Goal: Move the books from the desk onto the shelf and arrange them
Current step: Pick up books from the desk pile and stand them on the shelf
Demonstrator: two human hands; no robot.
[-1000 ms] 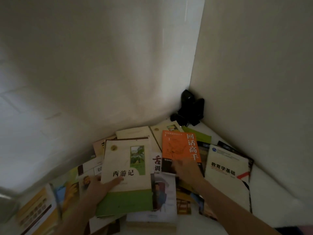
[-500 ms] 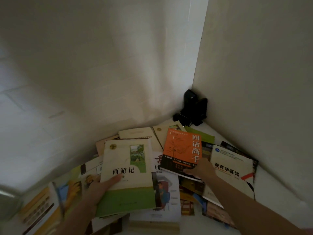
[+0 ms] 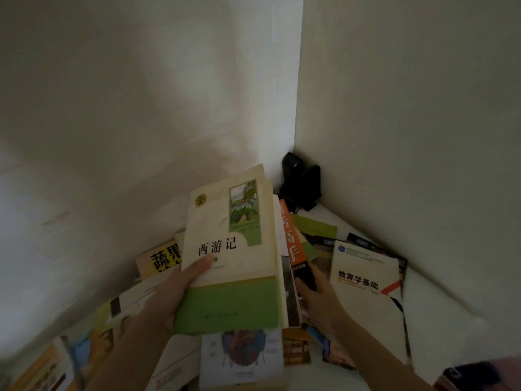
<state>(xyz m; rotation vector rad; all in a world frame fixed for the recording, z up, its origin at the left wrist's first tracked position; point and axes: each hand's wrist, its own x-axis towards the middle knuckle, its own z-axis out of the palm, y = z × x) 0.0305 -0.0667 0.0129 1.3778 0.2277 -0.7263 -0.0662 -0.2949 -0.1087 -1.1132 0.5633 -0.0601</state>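
Gripping the green-and-cream book (image 3: 229, 258) with my left hand (image 3: 169, 292), thumb laid across the cover and fingers curled underneath, I had it raised and tilted above the pile; my right hand (image 3: 318, 300) pinched the lower end of the orange book (image 3: 293, 241), which stood nearly on edge just beside the first. I judged this to be the pick-up step, with both volumes lifted clear of the desk (image 3: 439, 320) and the shelf nowhere in view. What came next, I reckoned, called for turning toward the shelf and keeping both books square so neither slipped. Other books lay scattered and overlapping below, among them a white textbook (image 3: 366, 289) at the right and a yellow-lettered one (image 3: 160, 261) at the left. The green-and-cream book looked thick, its cover clean and flat.
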